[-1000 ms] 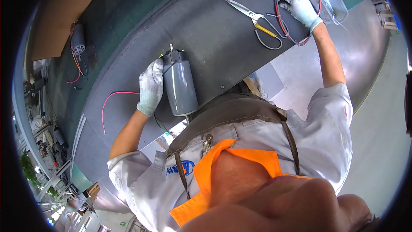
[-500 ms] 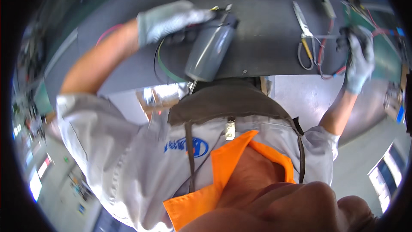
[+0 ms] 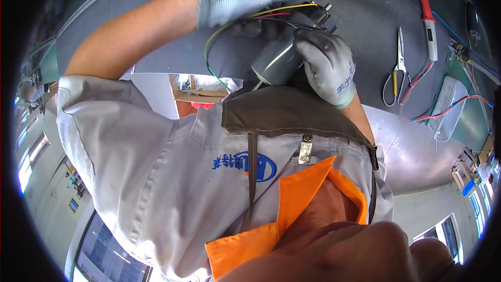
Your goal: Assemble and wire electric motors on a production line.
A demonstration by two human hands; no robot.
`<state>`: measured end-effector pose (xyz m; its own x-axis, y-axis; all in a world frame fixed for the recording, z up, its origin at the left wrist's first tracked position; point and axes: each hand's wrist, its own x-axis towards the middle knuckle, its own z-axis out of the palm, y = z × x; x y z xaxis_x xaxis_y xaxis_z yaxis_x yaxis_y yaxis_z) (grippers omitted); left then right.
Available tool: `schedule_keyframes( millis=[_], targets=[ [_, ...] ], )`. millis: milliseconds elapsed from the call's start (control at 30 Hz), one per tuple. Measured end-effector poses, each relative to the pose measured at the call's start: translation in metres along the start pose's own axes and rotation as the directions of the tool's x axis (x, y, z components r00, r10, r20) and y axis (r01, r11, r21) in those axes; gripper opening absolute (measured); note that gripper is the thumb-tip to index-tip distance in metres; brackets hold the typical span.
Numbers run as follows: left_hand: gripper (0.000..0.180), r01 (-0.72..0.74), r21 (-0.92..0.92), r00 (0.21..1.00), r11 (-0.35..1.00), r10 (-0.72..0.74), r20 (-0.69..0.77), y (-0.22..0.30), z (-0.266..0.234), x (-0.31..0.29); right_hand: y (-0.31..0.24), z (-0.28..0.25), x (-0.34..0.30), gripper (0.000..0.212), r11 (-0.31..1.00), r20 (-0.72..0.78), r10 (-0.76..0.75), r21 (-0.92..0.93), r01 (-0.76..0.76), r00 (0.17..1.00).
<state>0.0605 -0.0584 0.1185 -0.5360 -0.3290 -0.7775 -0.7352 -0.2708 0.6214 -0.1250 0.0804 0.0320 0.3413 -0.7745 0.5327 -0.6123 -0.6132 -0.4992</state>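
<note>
A grey cylindrical electric motor (image 3: 277,62) lies tilted in front of my apron, its black end and metal shaft pointing away to the right. Yellow, red and black wires (image 3: 271,14) come from that end and loop left. My left hand (image 3: 245,0), in a pale glove, is closed around the motor's far left side; part of its fingers is hidden by the wires. My right hand (image 3: 327,65), gloved too, has curled fingers against the motor beside its black end. The black wire runs close to those fingertips; what they pinch, if anything, is hidden.
Scissors (image 3: 400,65) with a yellow mark lie on the dark tabletop (image 3: 162,55) to the right. Beyond them is a red and silver hand tool (image 3: 424,8) with a cable. A clear tray (image 3: 450,108) stands at the far right. Below the table's edge is an open box (image 3: 180,99).
My right hand has come left from beside the scissors to the motor. My left hand and the motor sit farther away and slightly right in view; the motor's wires now show more plainly.
</note>
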Motion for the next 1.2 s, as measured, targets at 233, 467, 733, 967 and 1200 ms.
schedule_keyframes(
  millis=[233,467,733,967,1200],
  targets=[
    [0.025,-0.366,-0.447,0.913,0.816,0.223,-0.341,-0.049,0.035,0.039,0.0,-0.005,-0.008,0.03,0.889,0.014,0.37,0.286,-0.358,0.929],
    [0.019,-0.526,-0.347,0.802,0.776,0.318,-0.505,-0.04,0.072,0.053,0.004,-0.028,0.027,0.019,0.205,0.105,0.851,0.836,-0.509,0.515],
    [0.019,-0.569,-0.234,0.754,0.788,0.388,-0.529,-0.037,0.08,0.058,-0.005,-0.031,0.028,0.036,0.184,0.039,0.926,0.822,-0.539,0.376],
    [0.017,-0.665,-0.166,0.688,0.728,0.511,-0.515,-0.022,0.09,0.063,0.023,-0.061,0.017,0.04,0.147,0.344,0.793,0.693,-0.706,0.503],
    [0.014,-0.685,0.326,0.45,0.652,0.73,-0.514,-0.016,0.103,0.075,0.008,-0.047,-0.005,0.02,0.583,-0.079,0.789,0.413,-0.7,0.61]
  ],
)
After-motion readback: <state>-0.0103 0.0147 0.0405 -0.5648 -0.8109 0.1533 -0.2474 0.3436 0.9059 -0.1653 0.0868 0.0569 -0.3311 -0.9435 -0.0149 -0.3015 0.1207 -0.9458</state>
